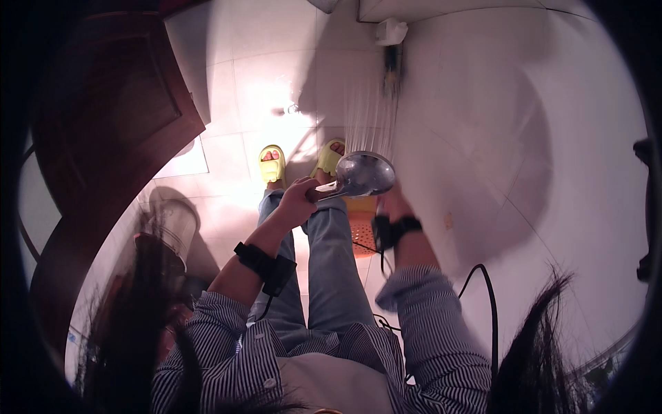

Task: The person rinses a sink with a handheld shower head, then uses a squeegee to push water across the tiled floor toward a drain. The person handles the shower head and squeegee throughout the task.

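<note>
Over a white tiled floor [276, 76], seen from above, the person stands in yellow slippers [272, 163] and blue jeans [331, 262], both forearms reaching forward out of striped shirt sleeves [441, 331].

Left hand [296, 201] — fingers wrapped fully around the handle of a chrome shower head [364, 174], a closed fist grip. The round head sits just right of the fist, near picture centre, above the right slipper. Water streams [371, 117] run from it in thin lines toward the top of the frame, against the edge of a large white wall surface [496, 138] that fills the right half.

Right hand [391, 205] — mostly hidden behind the shower head; only the wrist and heel of the hand show, so I cannot tell whether it is open or closed, or whether it holds anything. It lies just below and right of the shower head, close to the white surface.

Both wrists carry black straps [265, 264]; a thin black cable [483, 290] loops from the right wrist down past the sleeve.

Between the legs and the white surface, an orange perforated mat or basket [360, 234] shows on the floor, partly covered by the right forearm. A dark wooden door [117, 117] stands at the left. A small white fitting [391, 31] sits at top centre, with a dark stem below it. Dark hair strands [131, 324] hang into the lower corners — blurred.
</note>
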### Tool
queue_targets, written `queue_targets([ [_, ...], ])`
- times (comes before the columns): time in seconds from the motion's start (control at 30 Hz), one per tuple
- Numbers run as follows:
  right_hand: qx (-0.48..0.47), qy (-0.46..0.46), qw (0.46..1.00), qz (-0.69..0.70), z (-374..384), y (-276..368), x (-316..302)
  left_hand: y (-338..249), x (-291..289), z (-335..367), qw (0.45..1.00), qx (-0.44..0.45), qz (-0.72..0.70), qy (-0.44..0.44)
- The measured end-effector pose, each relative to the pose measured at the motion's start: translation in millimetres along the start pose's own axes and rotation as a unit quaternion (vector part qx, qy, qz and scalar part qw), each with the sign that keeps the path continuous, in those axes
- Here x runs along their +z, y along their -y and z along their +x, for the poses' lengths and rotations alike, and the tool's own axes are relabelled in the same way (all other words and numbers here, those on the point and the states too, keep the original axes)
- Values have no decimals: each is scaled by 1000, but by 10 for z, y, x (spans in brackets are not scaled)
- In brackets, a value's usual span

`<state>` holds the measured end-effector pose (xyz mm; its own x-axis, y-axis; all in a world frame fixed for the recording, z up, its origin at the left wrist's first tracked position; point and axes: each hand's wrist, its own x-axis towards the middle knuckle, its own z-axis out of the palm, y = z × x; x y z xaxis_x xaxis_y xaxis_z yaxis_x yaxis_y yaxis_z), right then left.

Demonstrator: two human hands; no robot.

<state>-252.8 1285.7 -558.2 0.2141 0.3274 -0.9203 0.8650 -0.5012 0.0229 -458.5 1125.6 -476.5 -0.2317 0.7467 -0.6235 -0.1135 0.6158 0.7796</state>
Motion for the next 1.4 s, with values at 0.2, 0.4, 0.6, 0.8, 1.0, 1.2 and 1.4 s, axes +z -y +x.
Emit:
queue_targets([
  [0.2, -33, 30, 995, 85, -20, 26, -41, 8, -26, -26, 1000, 8, 20, -21],
  [0.4, -6, 17, 999, -49, -521, -15, -30, -63, -185, -84, 1000, -7, 2, 2],
  [0.6, 48, 18, 992, 116, -80, 486, -214, 134, -257, -161, 999, -33, 8, -13],
  [0.8, 118, 114, 978, 132, -987, -110, 250, 230, -377, -306, 998, -52, 11, -40],
  [1.0, 22, 102, 970, 220, -700, 746, 63, 338, -458, -354, 999, -34, -1, -37],
  [1.2, 56, 92, 946, 305, -808, 945, -73, 298, -464, -338, 997, -20, 65, -46],
  [1.4, 1, 68, 977, 202, -373, 1192, 43, 204, -433, -340, 997, -35, -42, -49],
])
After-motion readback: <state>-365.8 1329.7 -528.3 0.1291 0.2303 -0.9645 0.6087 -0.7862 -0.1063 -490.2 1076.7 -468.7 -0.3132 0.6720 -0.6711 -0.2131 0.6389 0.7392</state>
